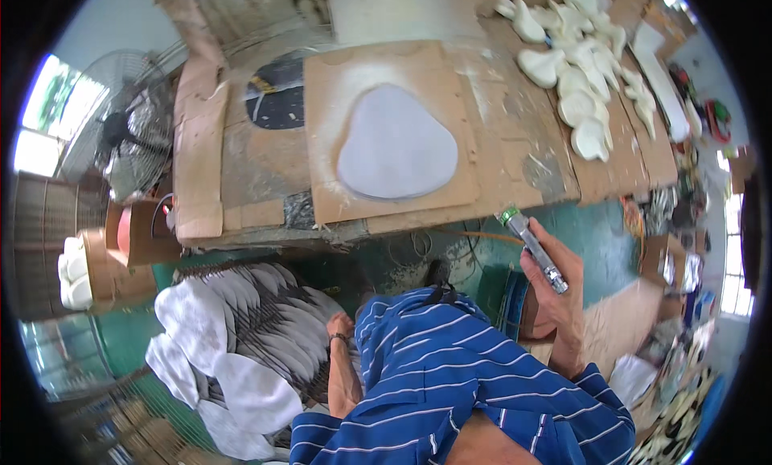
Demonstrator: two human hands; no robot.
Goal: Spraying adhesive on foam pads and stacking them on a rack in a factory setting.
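In my raised right hand (555, 274) is a silver spray gun (534, 249) with a green tip, its tip toward the front edge of the table. My fingers are wrapped around its body. A pale grey rounded-triangular pad (397, 142) lies flat on a cardboard sheet (326, 188) dusted white around it. Down by my side, my left hand (341, 326) has its fingers curled against the edge of a row of overlapping grey-white pads (257, 312). Whatever those fingers hold, if anything, is hidden.
White moulded pieces (583, 71) are heaped on the table's (515, 167) right end. A dark rounded panel (277, 103) lies left of the cardboard sheet. At far left stands a large fan (121, 127) above an open carton (145, 232). Boxes and loose pieces crowd the right side.
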